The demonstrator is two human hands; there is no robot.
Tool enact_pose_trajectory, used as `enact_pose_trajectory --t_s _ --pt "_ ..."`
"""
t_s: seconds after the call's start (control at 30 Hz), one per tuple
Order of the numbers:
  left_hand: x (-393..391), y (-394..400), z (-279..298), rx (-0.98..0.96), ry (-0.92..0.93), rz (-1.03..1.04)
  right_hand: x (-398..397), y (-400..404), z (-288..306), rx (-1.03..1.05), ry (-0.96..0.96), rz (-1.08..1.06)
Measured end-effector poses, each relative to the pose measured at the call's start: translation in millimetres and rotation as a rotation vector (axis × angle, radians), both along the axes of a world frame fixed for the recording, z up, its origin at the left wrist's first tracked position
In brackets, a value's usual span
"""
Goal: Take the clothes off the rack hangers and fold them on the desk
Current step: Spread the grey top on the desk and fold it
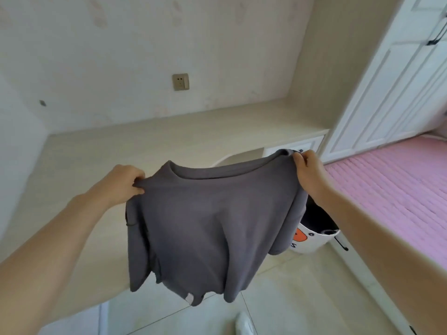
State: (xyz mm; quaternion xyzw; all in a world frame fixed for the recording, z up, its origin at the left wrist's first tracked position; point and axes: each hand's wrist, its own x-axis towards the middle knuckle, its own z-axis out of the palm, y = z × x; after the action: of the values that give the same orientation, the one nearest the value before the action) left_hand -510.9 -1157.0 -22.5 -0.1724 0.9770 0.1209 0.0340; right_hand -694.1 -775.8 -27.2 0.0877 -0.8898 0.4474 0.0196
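we hold the grey shirt [205, 218] spread in the air above the worktop [96, 160] edge; left hand [123, 182] and right hand [307, 172] fingers pinch its shoulders

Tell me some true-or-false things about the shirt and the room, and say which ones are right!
1. Both hands hold the grey shirt. True: the left hand and right hand each pinch a shoulder.
2. The shirt lies folded on the desk. False: it hangs in the air, unfolded.
3. A hanger is inside the shirt. False: none shows.
4. A white basket stands on the floor behind the shirt. True.
5. The bed cover is green. False: it is pink.
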Motion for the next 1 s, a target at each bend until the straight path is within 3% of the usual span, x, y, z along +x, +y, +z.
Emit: enact_pose_trajectory --t_s 0.13,0.27,0.37,0.5,0.77,1.0 --pt "-5.6 -39.9 -23.6 0.267 0.316 0.375 -52.8 -50.1 -6.7 0.09 0.023 0.129" --pt "-28.4 -54.1 -33.7 0.69 0.659 0.761 -98.9 -98.7 -9.9 0.166 0.028 0.297" --pt "-47.6 -63.9 -36.2 0.762 0.827 0.999 -132.3 -134.5 -7.6 0.197 0.028 0.414" --pt "-58.9 -76.7 -40.7 0.533 0.882 1.127 -172.0 -179.5 -1.5 0.197 0.053 0.511" --pt "-40.7 -87.4 -49.1 -0.241 0.63 1.004 -221.0 -251.8 -2.1 0.193 0.075 0.62" --pt "-37.8 -146.8 -34.9 -0.531 0.472 0.917 -245.9 -326.3 0.4 0.16 0.175 0.649"
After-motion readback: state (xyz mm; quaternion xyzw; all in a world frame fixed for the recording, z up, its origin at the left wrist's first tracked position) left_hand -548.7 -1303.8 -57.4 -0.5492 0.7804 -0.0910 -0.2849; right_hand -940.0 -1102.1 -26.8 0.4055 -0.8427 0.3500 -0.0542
